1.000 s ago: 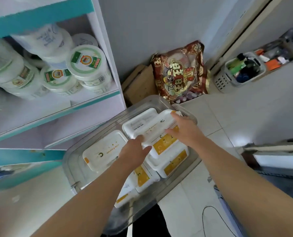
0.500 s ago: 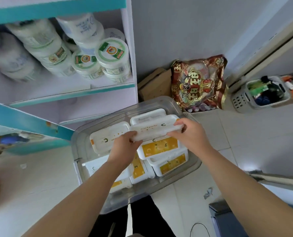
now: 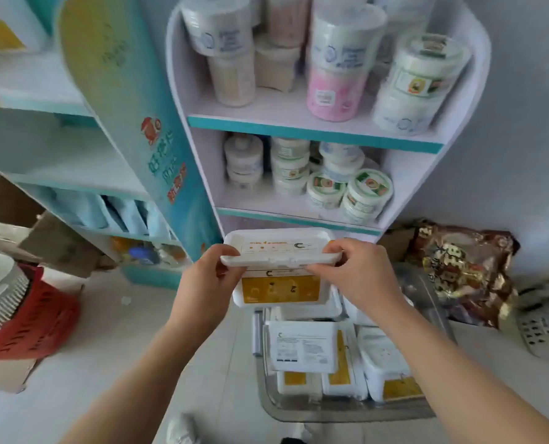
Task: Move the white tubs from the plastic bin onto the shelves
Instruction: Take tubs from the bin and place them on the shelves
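Held: white rectangular lidded plastic tub with yellow label (image 3: 281, 270), raised just above clear plastic bin (image 3: 340, 411), facing white teal-edged shelves (image 3: 315, 131) | Left hand (image 3: 207, 283): curled round left lid end; right hand (image 3: 358, 277): curled round right end (gripped both sides, probably to keep level) | Left in bin: more white tubs (image 3: 302, 344)

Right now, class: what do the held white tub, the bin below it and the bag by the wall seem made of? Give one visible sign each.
The white tub: opaque plastic, fairly matt; moulded rim and snap lid. The plastic bin: clear glossy plastic; the floor shows through its rim. The bag: likely metallised film; crinkled with bright glints.
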Tool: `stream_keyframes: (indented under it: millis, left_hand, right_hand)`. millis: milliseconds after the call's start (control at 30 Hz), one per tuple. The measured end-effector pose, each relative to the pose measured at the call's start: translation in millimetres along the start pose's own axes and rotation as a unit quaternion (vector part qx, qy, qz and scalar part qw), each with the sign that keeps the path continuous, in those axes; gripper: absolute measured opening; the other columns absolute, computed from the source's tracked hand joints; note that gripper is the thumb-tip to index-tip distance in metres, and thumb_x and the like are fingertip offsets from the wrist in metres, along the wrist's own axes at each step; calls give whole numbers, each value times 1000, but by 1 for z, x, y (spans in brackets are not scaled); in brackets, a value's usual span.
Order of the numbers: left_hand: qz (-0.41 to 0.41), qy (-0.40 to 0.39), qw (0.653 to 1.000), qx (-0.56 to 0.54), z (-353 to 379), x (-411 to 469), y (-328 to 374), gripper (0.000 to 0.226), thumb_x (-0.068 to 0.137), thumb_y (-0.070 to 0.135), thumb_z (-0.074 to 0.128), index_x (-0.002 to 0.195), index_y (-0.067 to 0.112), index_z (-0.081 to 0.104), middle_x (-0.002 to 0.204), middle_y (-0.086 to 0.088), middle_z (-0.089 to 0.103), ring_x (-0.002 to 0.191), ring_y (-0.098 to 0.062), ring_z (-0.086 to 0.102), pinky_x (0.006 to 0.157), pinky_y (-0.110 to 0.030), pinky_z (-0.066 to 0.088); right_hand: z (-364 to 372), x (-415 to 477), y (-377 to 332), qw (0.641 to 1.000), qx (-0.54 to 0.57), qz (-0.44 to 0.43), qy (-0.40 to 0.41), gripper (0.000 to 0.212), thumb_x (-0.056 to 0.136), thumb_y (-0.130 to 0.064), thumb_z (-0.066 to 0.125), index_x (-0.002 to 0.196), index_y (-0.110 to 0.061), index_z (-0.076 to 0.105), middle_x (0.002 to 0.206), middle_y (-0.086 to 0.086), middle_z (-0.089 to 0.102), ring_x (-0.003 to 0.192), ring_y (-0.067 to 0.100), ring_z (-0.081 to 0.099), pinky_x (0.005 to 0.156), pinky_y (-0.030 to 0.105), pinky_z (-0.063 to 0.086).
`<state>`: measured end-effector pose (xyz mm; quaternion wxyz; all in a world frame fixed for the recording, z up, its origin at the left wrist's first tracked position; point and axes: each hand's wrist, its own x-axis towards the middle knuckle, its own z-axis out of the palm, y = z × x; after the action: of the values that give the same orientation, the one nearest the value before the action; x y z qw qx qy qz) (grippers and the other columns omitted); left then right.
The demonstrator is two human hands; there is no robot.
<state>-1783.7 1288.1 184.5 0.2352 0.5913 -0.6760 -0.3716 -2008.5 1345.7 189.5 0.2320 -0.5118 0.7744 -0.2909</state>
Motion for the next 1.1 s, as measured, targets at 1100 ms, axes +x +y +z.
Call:
stream_keyframes:
  millis: [1100]
  left_hand:
    - [125,200,972,-4,-450,265,-58,23,82,23,74,102,21,63,90,3,68,79,-10,63,63,-17,48]
  right_hand:
    - [126,242,-484,966,-66,-245,55,23,72,-34,79,84,-22,64,82,-4,61,65,5,51,52,19,35]
